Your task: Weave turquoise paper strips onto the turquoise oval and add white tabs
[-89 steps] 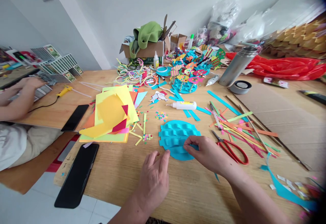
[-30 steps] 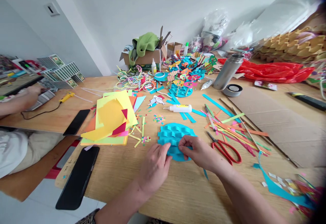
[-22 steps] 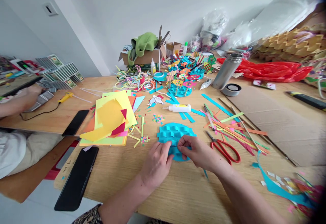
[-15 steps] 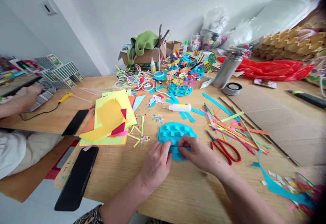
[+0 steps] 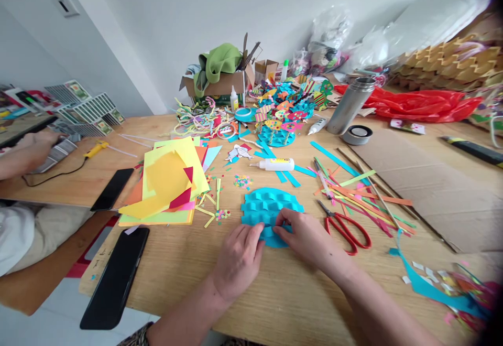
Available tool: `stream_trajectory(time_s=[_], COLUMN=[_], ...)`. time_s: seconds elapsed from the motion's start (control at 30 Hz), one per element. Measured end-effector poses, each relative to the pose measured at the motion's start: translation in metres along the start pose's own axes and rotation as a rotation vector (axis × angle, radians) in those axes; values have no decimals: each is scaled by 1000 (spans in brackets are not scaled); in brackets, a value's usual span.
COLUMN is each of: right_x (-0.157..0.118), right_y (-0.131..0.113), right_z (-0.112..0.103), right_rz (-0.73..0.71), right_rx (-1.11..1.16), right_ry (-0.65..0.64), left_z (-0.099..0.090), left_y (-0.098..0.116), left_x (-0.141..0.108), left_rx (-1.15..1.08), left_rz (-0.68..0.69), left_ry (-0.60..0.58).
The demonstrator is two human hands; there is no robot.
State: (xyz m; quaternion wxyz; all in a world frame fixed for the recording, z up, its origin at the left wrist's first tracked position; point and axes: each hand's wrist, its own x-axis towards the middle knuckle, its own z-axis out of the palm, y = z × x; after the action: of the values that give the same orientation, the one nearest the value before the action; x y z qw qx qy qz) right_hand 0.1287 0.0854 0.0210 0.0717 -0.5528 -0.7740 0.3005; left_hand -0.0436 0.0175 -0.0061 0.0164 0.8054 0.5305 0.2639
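A round piece of blue paper (image 5: pixel 272 197) lies on the table in front of me, crossed by rows of wavy blue paper strips. My left hand (image 5: pixel 240 254) rests at its near left edge, fingers bent together, thumb and fingertip pressing the end of the nearest blue paper strip (image 5: pixel 268 232). From the right, my right hand (image 5: pixel 301 230) pinches the same strip between thumb and forefinger. The fingers partly hide the strip. Red-handled scissors (image 5: pixel 348 230) lie open beside my right hand. Beyond the disc a white glue bottle (image 5: pixel 277 164) lies on its side.
Coloured paper sheets (image 5: pixel 161 178) and a black phone (image 5: pixel 116 278) are on the left. Thin paper strips (image 5: pixel 369 199), cardboard (image 5: pixel 424 178) and a steel flask (image 5: pixel 351 106) stand or lie right. Finished paper fish (image 5: pixel 275 125) sit behind. A co-worker's hand (image 5: pixel 37 144) works far left.
Both hands stay at the near strip with only small finger shifts; the right fingertips have moved slightly. The whole view has shifted a little.
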Motion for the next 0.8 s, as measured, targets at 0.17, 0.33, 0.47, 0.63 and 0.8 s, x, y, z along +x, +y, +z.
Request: stream_trajectory(time_s=[0.17,0.33,0.47,0.63,0.8], right_x=[-1,-1,-2,-3,-4], right_y=[0,1,-1,-5,-7], right_z=[3,6,6,5,4], right_rz=[-2,-7,-5,13,27], right_rx=[-24,-32,-56,-93,-128], right_ry=[19,25,37,19,5], left_z=[-4,-2,-1,1,2], left_y=[7,13,17,23,27], left_x=[-8,-17,-19,-17,-15], left_rx=[68,126,163,185,175], left_rz=[70,88,59,25,-21], left_ry=[-20,-72,-130,-166,-189])
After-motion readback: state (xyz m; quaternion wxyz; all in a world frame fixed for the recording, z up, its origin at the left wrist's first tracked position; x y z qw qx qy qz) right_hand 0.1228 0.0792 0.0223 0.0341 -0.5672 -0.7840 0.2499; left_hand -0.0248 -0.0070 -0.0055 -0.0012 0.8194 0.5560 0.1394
